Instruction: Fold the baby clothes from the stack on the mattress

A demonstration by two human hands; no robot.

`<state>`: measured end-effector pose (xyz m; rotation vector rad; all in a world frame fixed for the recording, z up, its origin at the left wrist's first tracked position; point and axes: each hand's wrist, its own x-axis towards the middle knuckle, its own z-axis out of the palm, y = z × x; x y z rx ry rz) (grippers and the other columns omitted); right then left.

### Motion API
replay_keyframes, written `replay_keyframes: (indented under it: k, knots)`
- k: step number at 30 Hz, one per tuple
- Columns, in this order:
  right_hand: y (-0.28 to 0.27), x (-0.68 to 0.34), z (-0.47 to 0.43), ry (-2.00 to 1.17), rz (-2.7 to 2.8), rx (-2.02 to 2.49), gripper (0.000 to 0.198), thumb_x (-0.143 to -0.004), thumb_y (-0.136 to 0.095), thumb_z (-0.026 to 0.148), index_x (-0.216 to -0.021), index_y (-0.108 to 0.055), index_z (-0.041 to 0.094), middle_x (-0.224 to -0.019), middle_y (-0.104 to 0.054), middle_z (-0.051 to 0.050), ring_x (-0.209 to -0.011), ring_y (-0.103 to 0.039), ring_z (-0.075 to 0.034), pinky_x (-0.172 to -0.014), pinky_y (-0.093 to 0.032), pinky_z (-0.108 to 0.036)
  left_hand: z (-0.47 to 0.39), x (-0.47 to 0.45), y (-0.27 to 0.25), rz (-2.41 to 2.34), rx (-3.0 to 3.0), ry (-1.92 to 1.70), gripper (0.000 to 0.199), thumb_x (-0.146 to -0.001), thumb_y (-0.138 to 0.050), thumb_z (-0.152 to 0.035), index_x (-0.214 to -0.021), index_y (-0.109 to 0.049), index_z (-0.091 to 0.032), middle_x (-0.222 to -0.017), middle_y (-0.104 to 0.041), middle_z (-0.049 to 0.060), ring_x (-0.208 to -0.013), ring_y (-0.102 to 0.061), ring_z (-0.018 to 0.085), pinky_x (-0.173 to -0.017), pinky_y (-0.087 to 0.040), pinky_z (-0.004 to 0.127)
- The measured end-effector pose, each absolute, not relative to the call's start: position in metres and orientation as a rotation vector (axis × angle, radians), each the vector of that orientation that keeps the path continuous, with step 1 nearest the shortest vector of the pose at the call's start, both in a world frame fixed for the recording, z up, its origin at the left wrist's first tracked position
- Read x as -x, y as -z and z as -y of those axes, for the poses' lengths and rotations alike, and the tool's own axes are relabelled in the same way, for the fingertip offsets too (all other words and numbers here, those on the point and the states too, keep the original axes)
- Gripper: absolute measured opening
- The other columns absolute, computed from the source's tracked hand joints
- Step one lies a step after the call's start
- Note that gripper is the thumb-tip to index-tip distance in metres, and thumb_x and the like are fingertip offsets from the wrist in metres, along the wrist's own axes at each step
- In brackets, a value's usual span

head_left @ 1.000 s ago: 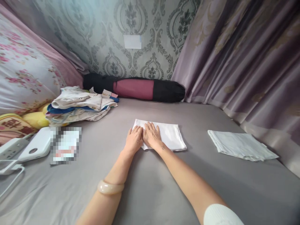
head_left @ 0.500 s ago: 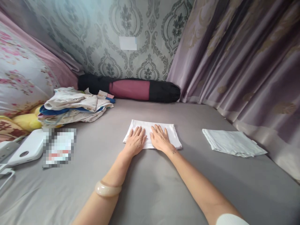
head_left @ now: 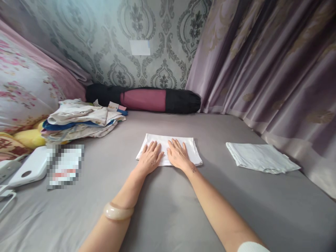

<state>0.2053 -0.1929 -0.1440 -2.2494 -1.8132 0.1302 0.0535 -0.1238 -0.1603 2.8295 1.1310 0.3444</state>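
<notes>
A folded white cloth (head_left: pixel 189 147) lies flat on the grey bed sheet (head_left: pixel 168 210) in the middle of the view. My left hand (head_left: pixel 150 158) rests palm down on its near left part, fingers spread. Beside it, my right hand (head_left: pixel 178 155) presses flat on the cloth's middle, fingers apart. Neither hand grips anything. A pale bangle (head_left: pixel 118 212) sits on my left forearm.
A second folded pale cloth (head_left: pixel 261 158) lies to the right near the purple curtain (head_left: pixel 275 70). A pile of folded clothes (head_left: pixel 82 119) sits at left. A black and maroon roll bag (head_left: pixel 147 99) lies along the wall. White devices (head_left: pixel 28 168) and pillows crowd the left edge.
My hands, close together at the cloth's left part a second ago, have spread apart and now lie flat across the cloth. The view shifted slightly.
</notes>
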Motion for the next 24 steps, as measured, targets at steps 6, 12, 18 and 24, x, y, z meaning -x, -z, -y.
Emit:
replay_keyframes:
  k: [6, 12, 18, 24]
  knots:
    - [0.136, -0.215, 0.202, -0.121, 1.716, 2.334, 0.053, -0.1, -0.026, 0.03, -0.15, -0.035, 0.014, -0.158, -0.03, -0.012, -0.148, -0.02, -0.025, -0.119, -0.008, -0.051, 0.126, -0.053, 0.158, -1.069, -2.824, -0.468, 0.051, -0.101, -0.028, -0.041, -0.139, -0.048, -0.014, -0.151, -0.042, 0.015, -0.144, -0.031, 0.027, -0.118, -0.025, 0.05]
    - [0.137, -0.224, 0.206, -0.152, 1.664, 2.413, 0.055, -0.101, -0.024, 0.035, -0.151, -0.034, 0.016, -0.16, -0.027, -0.011, -0.148, -0.017, -0.026, -0.119, -0.007, -0.053, 0.129, -0.055, 0.162, -1.055, -2.832, -0.343, 0.053, -0.101, -0.029, -0.045, -0.142, -0.045, -0.016, -0.155, -0.037, 0.015, -0.146, -0.027, 0.03, -0.117, -0.022, 0.053]
    - [0.142, -0.226, 0.204, -0.212, 1.669, 2.426, 0.055, -0.101, -0.023, 0.037, -0.151, -0.034, 0.017, -0.16, -0.025, -0.011, -0.148, -0.016, -0.026, -0.118, -0.007, -0.052, 0.128, -0.055, 0.163, -1.054, -2.821, -0.323, 0.053, -0.099, -0.032, -0.047, -0.143, -0.044, -0.019, -0.155, -0.037, 0.015, -0.146, -0.027, 0.03, -0.116, -0.023, 0.054]
    - [0.142, -0.226, 0.204, -0.212, 1.664, 2.427, 0.055, -0.101, -0.024, 0.037, -0.151, -0.035, 0.018, -0.16, -0.026, -0.011, -0.148, -0.016, -0.026, -0.118, -0.008, -0.052, 0.129, -0.054, 0.158, -1.028, -2.793, -0.329, 0.053, -0.099, -0.033, -0.047, -0.142, -0.044, -0.018, -0.155, -0.036, 0.016, -0.146, -0.027, 0.03, -0.116, -0.024, 0.054]
